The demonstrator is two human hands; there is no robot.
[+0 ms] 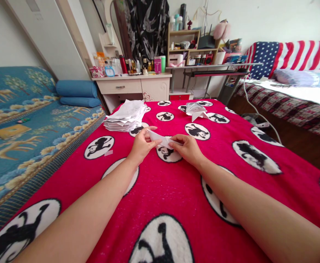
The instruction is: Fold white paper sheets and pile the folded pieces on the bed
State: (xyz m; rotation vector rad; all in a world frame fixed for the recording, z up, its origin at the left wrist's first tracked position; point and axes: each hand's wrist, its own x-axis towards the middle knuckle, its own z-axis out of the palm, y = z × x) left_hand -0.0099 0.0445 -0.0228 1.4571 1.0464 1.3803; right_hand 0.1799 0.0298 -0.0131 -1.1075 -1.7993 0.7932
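A small folded piece of white paper [164,141] is held just above the red patterned cloth [154,197], one end in each hand. My left hand [143,143] pinches its left end, thumb in front and the other fingers behind. On the right end, the thumb and fingers of my right hand [187,148] are closed. Parts of the paper's ends are hidden by the fingers. Beyond my left hand lies a thick, uneven stack of white paper sheets [127,116]. Several folded white paper pieces [196,110] rest in a small pile beyond my right hand.
A small pale scrap [108,152] lies on the cloth left of my left hand. A blue patterned sofa [25,128] stands at the left. Behind the cloth are a white dresser [124,86] with bottles and a desk with shelves. A bed [308,91] stands at the right.
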